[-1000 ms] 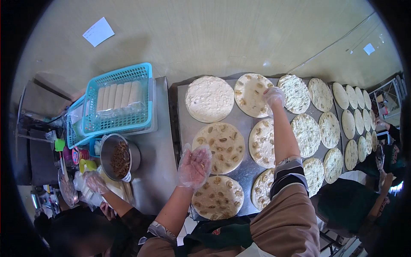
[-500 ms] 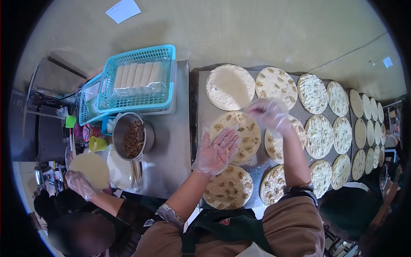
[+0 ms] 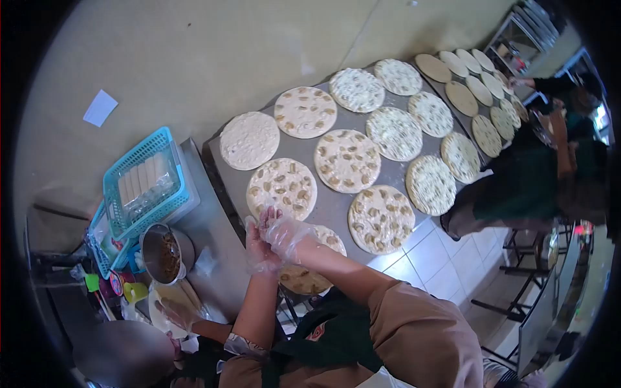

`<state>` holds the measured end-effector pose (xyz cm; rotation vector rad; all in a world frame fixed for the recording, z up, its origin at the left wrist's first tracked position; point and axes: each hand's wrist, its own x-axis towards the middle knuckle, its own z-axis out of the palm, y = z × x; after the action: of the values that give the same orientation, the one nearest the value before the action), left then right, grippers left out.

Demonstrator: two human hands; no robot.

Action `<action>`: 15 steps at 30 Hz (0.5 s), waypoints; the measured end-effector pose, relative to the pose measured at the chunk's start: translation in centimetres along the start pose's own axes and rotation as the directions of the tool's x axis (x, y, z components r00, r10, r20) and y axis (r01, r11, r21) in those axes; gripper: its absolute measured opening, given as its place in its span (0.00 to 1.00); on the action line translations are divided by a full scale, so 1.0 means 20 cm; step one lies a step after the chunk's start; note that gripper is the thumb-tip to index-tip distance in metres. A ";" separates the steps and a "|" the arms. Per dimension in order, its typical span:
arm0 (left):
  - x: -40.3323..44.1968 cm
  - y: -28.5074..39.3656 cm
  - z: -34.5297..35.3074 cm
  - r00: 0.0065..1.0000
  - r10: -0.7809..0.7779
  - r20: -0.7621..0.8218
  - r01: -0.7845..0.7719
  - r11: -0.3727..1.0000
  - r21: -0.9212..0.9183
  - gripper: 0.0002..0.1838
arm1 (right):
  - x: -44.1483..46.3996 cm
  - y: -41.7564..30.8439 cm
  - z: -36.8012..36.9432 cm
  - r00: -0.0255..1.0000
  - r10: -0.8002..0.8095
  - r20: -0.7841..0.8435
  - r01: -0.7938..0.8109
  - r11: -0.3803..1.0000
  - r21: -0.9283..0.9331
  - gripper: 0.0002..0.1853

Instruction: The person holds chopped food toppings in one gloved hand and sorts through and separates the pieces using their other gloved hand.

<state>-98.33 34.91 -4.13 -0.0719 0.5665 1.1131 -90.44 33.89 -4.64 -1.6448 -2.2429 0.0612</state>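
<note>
My left hand [image 3: 260, 250], in a clear plastic glove, is held palm up with its fingers stretched out. My gloved right hand [image 3: 288, 237] is bunched over the left palm, its fingertips against it; what they grip is hidden. Both hands are over the near edge of a round flat dough base [image 3: 283, 187] with a pale spread and scattered brown pieces. Partly behind my right wrist lies another topped base [image 3: 310, 279]. Farther back, a base [image 3: 250, 141] carries the pale spread alone.
Several more topped rounds [image 3: 347, 161] cover the metal table [image 3: 226, 193]. To the left stand a turquoise basket [image 3: 169, 137] of wrapped rolls and a pot [image 3: 185, 249] of brown filling. A co-worker's gloved hand [image 3: 178, 315] is below it. Another person [image 3: 517, 184] stands at the right.
The view has turned toward the right. My right hand has come from above the bases to the left palm. The co-worker's hand at left has lowered the pale round it held up.
</note>
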 end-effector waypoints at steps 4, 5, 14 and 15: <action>-0.11 -0.06 -0.07 0.990 -0.070 0.123 0.069 0.998 0.010 0.22 | -0.14 -0.04 -0.20 0.997 -0.023 0.074 0.025 0.999 -0.023 0.14; -0.14 -0.08 -0.07 0.987 -0.078 0.139 0.076 0.997 0.018 0.22 | -0.17 -0.07 -0.38 0.984 0.022 0.177 -0.039 0.995 0.092 0.12; -0.35 -0.27 -0.16 0.913 -0.362 0.189 0.320 0.922 0.220 0.24 | -0.60 -0.14 -0.65 0.991 0.098 0.096 -0.121 0.957 0.264 0.11; -0.38 -0.31 -0.12 0.916 -0.350 0.196 0.307 0.926 0.220 0.24 | -0.63 -0.14 -0.67 0.991 0.129 0.027 -0.131 0.947 0.293 0.11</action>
<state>-96.40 24.97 -3.97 0.1203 0.4255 0.7224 -85.52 19.02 5.33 -1.6251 -2.0104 0.4157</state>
